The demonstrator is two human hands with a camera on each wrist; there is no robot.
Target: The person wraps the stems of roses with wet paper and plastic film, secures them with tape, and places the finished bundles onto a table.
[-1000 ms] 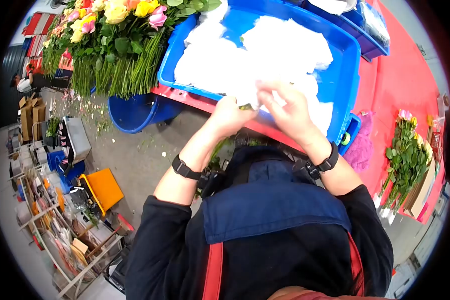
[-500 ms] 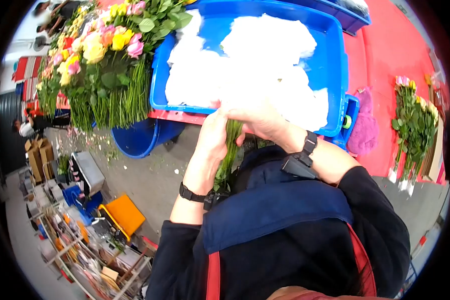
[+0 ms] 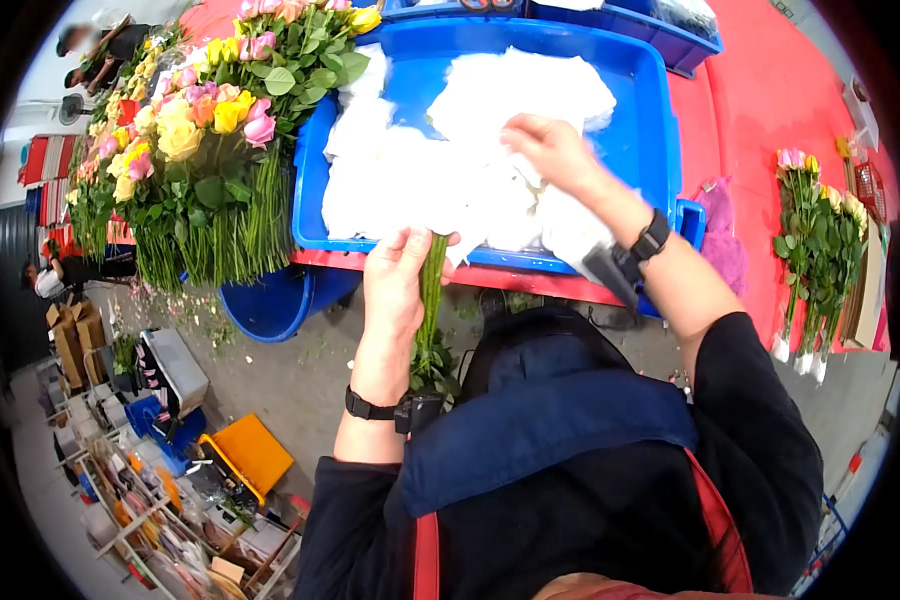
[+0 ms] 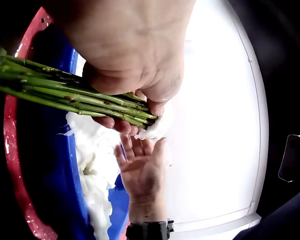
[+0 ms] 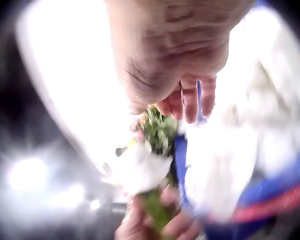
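Note:
The left hand point(image 3: 398, 285) grips a bundle of green stems point(image 3: 431, 290) just below the cut ends, with the leaves hanging toward the person's body. In the left wrist view, white wet-looking material point(image 4: 154, 131) covers part of the stem ends point(image 4: 135, 112); the right wrist view shows a white wad point(image 5: 141, 169) on top of the bundle. The right hand point(image 3: 560, 155) is raised over the white padding point(image 3: 520, 95) in the blue tray point(image 3: 625, 150), its fingers loosely extended, nothing visible in them. The left wrist view shows its palm point(image 4: 142, 175) facing the stem ends.
Many roses point(image 3: 180, 130) with long stems lie left of the tray, above a blue bucket point(image 3: 267, 305). A pink cloth point(image 3: 722, 235) and another rose bunch point(image 3: 815, 240) lie to the right on the red table point(image 3: 770, 110). A second blue bin point(image 3: 675, 45) stands behind.
The right hand has left the stems and moved up and right over the tray. The left hand still holds the bundle, now more upright in view.

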